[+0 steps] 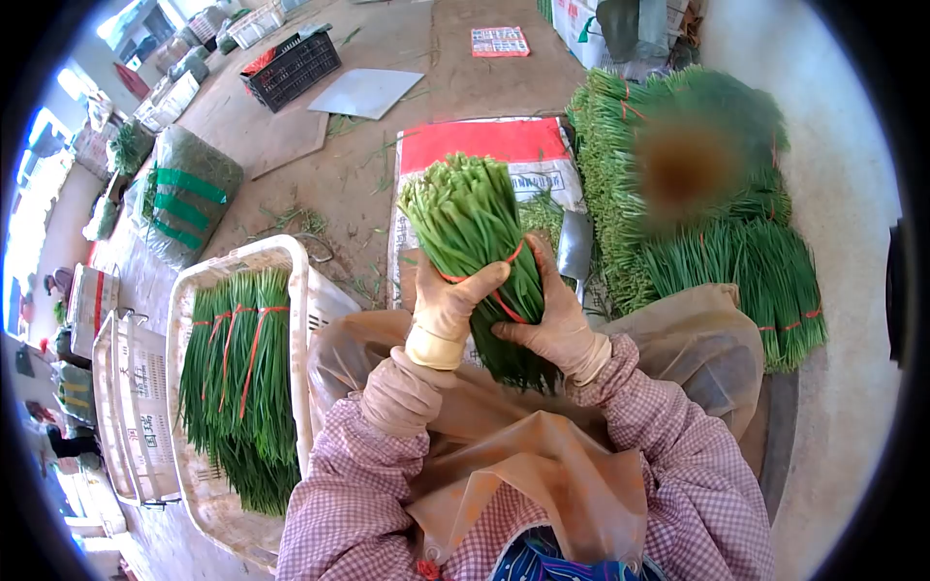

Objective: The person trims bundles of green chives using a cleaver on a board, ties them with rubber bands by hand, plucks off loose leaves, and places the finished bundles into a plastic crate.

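Observation:
A thick bunch of garlic chives point(470, 208) is held upright over my lap, its pale cut ends tilted up and away from me. My left hand point(441, 305), gloved, wraps its left side, with the thumb across the front. On the other side my right hand point(565, 324), also gloved, grips the lower right of the bunch. A red band point(511, 308) runs loosely around the stems between my hands. A grey metal tool point(574, 247) with a broad blade lies just beyond my right hand, on a white and red sack point(484, 145).
At my left stands a white plastic crate point(298, 339) with banded chive bunches point(242, 358). Stacked chives point(736, 271) rise at my right, partly behind a blurred brown spot. A black crate point(294, 73), a flat board point(366, 94) and a wrapped bale point(184, 194) are farther off.

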The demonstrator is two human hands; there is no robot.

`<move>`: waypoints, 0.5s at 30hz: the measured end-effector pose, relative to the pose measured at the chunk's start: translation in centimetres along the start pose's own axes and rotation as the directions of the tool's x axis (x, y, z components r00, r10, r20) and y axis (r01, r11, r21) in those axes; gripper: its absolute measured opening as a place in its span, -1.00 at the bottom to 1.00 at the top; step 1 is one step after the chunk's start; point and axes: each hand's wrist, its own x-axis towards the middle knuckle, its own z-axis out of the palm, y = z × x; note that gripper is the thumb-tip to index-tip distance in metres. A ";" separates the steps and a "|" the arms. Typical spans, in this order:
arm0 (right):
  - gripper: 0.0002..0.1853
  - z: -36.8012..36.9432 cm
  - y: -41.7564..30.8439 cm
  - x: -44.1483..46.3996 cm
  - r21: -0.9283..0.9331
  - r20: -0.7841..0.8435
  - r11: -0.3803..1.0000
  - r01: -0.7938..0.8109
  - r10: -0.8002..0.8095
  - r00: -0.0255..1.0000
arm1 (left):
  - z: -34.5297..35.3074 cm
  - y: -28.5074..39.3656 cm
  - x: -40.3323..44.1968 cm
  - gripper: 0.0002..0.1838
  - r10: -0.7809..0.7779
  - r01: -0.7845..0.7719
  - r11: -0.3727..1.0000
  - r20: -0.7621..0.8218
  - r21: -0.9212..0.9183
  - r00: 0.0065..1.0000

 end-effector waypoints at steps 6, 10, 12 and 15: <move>-0.07 -4.4 -0.1 0.8 0.560 0.272 0.735 -0.383 0.273 0.923 | -2.7 4.5 -0.3 0.36 -0.268 0.277 0.961 0.335 0.022 0.903; 0.03 -6.0 1.4 0.0 0.653 0.396 0.624 -0.429 0.202 0.896 | -5.4 4.1 0.9 0.33 -0.194 0.141 0.967 0.252 0.211 0.948; 0.02 -4.8 1.8 -0.2 0.706 0.427 0.563 -0.430 0.145 0.892 | -4.3 1.7 0.6 0.28 -0.163 0.114 0.983 0.395 0.146 0.904; 0.00 -3.1 3.9 -0.3 0.733 0.497 0.489 -0.473 0.091 0.863 | -4.4 0.3 -0.4 0.13 -0.214 0.159 0.977 0.648 0.143 0.731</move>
